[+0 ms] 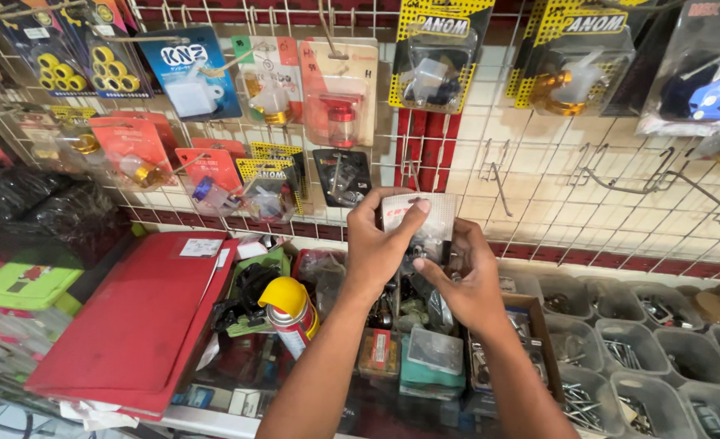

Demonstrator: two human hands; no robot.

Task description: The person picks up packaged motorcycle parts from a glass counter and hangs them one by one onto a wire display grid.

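Observation:
Both my hands hold one small clear plastic packet [429, 218] with a white card top, raised in front of a wire display grid. My left hand [380, 244] grips its upper left side, thumb across the card. From below, my right hand [465, 280] pinches the bottom of the packet. Small dark metal parts show inside the packet. My forearms come up from the bottom middle of the view.
Packaged parts hang on the wire grid [539, 187], with bare hooks [620, 179] at right. Below are a yellow-capped spray can [291, 313], a red flat folder [144, 313], several clear bins of screws [620, 349], and black bags [43, 211] at left.

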